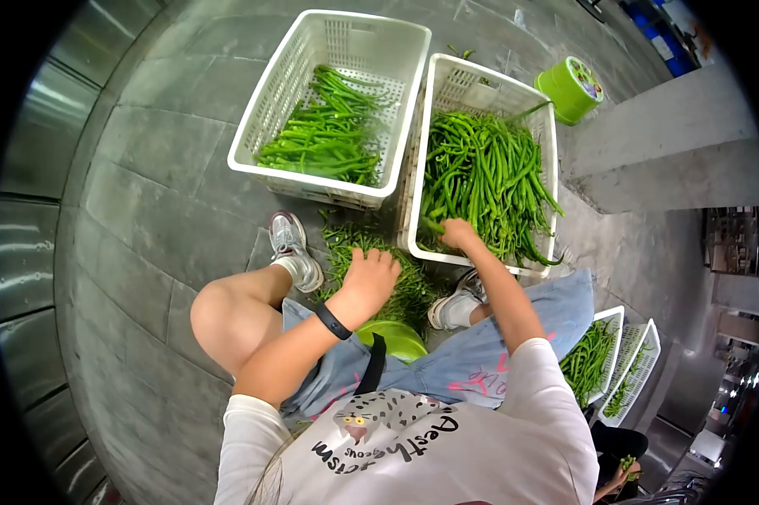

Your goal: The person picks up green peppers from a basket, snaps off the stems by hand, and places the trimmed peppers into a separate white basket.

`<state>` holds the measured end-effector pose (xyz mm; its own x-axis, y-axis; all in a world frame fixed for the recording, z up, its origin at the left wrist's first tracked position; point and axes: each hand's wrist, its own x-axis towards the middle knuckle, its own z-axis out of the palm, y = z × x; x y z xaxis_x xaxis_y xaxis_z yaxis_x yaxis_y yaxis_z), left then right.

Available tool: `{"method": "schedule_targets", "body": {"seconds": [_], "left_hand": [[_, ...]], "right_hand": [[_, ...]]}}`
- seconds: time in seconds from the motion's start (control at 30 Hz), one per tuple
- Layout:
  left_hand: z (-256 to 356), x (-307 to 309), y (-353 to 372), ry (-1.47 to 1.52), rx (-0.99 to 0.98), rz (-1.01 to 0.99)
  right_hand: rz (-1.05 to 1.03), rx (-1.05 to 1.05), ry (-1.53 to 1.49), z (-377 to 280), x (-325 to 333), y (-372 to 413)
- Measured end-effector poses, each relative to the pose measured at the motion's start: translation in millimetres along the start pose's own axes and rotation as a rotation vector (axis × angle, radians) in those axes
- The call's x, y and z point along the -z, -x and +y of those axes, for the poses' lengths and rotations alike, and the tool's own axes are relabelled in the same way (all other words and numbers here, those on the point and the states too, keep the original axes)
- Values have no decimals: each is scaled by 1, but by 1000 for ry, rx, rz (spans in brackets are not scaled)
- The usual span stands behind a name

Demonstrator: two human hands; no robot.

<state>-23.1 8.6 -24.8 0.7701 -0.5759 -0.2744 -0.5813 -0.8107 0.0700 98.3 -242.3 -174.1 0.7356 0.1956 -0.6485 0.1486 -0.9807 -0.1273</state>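
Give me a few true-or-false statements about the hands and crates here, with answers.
1. The right hand reaches into the right crate of peppers. True.
2. The left hand holds a knife. False: it rests on a green pile on the floor; no knife shows.
3. The left crate is empty. False: it holds peppers too.
4. A black band sits on the left wrist. True.

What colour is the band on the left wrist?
Black; the wristband behind the left hand shows best in the head view.
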Motion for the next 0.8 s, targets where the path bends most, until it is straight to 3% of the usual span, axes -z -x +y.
{"method": "schedule_targets", "body": {"seconds": [0.03, 0.07, 0.13, 0.2, 0.23, 0.3, 0.4, 0.5, 0.67, 0.8], "left_hand": [[0, 3, 2, 1, 6, 13], [-1, -1, 4, 10, 4, 131], [-2, 6, 4, 0, 9, 38], [-4, 18, 3, 4, 11, -21], [-5, 20, 2, 41, 10, 79], [-7, 26, -3, 113, 18, 280], [-7, 63, -10, 296, 46, 668], [-10, 81, -5, 362, 40, 821], [-21, 52, -4, 273, -86, 771], [-18, 49, -2, 376, -243, 555]], "right_hand": [[155, 53, 82, 3, 2, 4], [176, 9, 80, 9, 8, 5], [342, -25, 59, 8, 44, 38], [431, 29, -114, 13, 85, 71], [461, 69, -310, 14, 102, 88], [291, 249, -872, 19, 121, 112], [3, 364, -1270, -2, 130, 157], [-144, 466, -1336, -29, 117, 179], [-285, 618, -1337, -55, 94, 176], [-268, 606, -1277, -61, 73, 174]]}}
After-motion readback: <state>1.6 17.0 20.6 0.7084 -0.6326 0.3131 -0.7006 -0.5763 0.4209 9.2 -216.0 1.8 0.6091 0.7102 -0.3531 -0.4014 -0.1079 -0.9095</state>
